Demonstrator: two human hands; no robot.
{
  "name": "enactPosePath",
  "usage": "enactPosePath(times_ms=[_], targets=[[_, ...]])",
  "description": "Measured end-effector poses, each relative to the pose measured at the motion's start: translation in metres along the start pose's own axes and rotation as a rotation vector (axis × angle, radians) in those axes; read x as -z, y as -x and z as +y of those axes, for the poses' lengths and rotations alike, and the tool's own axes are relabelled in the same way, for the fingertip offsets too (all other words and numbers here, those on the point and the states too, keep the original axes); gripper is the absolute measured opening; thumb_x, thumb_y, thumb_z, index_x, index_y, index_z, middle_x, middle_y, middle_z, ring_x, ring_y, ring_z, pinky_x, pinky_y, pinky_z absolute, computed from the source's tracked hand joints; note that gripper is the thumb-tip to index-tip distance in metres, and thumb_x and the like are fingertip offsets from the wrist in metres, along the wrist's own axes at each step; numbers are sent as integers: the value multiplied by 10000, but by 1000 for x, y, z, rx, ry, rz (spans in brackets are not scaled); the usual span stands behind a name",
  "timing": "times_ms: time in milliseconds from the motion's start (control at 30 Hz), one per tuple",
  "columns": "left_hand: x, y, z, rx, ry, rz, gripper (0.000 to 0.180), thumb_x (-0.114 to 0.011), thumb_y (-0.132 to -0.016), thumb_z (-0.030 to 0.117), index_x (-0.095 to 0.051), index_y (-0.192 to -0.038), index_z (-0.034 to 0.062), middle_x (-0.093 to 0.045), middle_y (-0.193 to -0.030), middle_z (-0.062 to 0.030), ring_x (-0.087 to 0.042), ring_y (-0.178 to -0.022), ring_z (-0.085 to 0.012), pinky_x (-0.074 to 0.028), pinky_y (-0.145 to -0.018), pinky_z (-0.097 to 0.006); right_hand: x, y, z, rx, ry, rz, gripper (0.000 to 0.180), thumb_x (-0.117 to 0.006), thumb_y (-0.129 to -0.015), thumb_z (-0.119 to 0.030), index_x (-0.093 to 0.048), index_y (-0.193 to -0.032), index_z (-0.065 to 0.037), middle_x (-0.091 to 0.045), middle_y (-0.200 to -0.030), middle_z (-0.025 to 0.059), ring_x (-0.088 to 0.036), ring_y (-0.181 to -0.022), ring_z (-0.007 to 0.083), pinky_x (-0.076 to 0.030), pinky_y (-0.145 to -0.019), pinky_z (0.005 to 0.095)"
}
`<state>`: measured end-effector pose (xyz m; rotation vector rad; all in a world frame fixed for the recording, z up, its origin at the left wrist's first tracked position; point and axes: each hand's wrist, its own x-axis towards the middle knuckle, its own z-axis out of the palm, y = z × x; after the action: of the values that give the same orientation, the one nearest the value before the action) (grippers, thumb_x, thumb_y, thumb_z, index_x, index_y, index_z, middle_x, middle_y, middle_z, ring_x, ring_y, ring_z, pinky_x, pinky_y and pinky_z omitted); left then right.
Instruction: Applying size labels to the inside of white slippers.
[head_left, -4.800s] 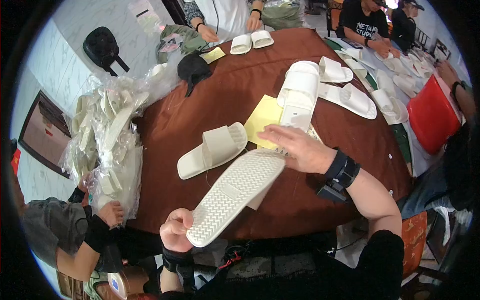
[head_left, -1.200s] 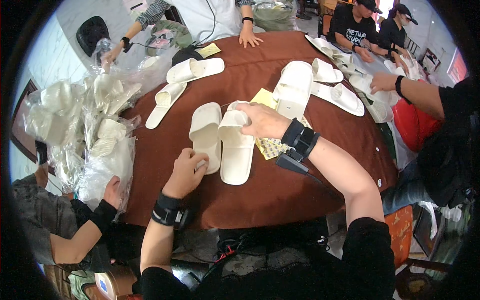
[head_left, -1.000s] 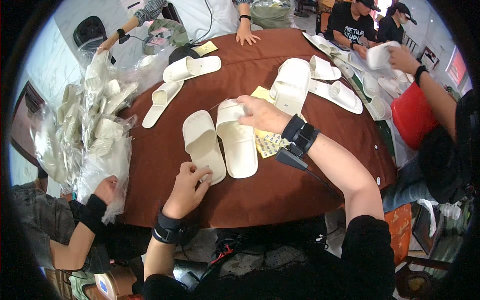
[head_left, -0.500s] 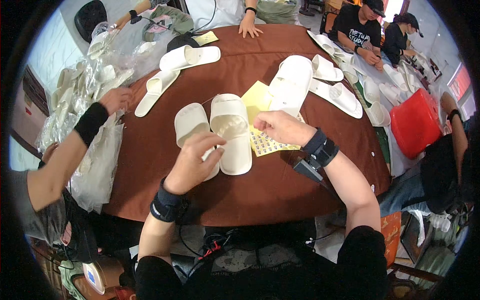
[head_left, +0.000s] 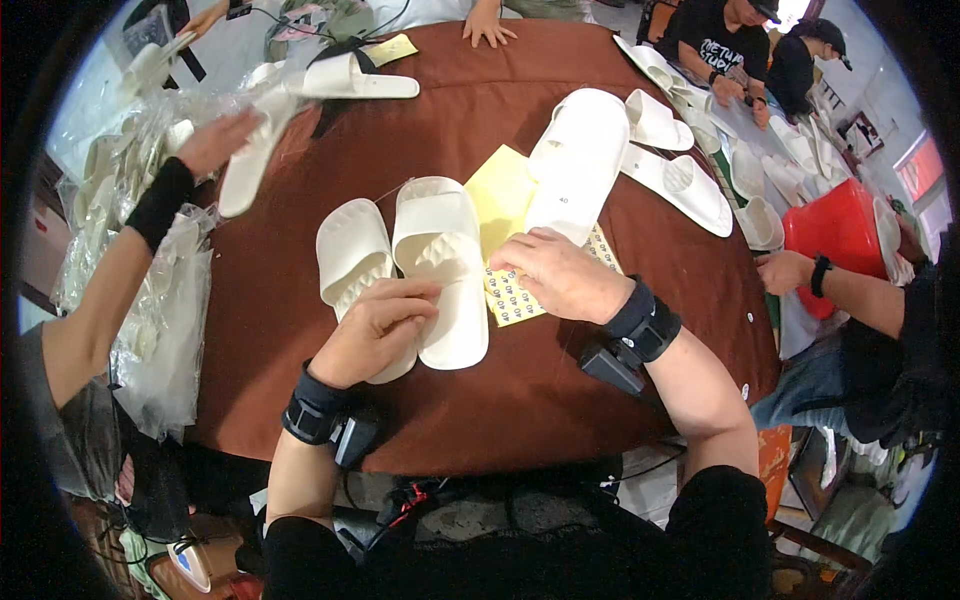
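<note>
Two cream slide sandals lie side by side, upright, on the brown round table (head_left: 540, 400). My left hand (head_left: 378, 328) rests on the heel of the left sandal (head_left: 348, 250), fingers curled over it and reaching toward the right sandal (head_left: 440, 255). My right hand (head_left: 555, 275) lies flat on a yellow sticker sheet (head_left: 515, 300) just right of that sandal, fingertips at the sheet's edge. A plain yellow sheet (head_left: 503, 190) lies behind it.
A stack of cream sandals (head_left: 580, 160) sits beyond the sheets, more sandals (head_left: 680, 185) to the right. Another person's arm (head_left: 130, 250) reaches in from the left holding a sandal (head_left: 250, 160) over plastic bags (head_left: 165, 330). A red bucket (head_left: 840, 235) stands at right.
Both sandals have been laid upright next to each other and drawn closer to me. My right hand has moved off the sandal onto the sticker sheet. The person at left reached over the table.
</note>
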<state>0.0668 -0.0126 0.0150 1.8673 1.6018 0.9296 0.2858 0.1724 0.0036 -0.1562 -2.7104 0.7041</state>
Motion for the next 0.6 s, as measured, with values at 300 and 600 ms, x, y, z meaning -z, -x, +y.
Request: enactPosePath(times_ms=[300, 600], targets=[[-1, 2, 0, -11, -42, 38, 218, -573, -822, 24, -679, -1011, 2, -625, -1193, -128, -561, -1111, -297, -431, -962, -382, -3, -3, 2, 2, 34, 5, 277, -547, -803, 35, -549, -1057, -78, -593, -988, 96, -549, -994, 324, -416, -892, 417], [-2, 3, -1, -20, -35, 44, 213, -568, -823, 18, -678, -1004, 2, -623, -1194, -126, -557, -1120, -295, -430, -967, -381, -4, -2, 1, -46, 3, 23, 287, -548, -804, 37, -542, -1066, -78, -598, -944, 93, -570, -953, 314, -429, -872, 411]])
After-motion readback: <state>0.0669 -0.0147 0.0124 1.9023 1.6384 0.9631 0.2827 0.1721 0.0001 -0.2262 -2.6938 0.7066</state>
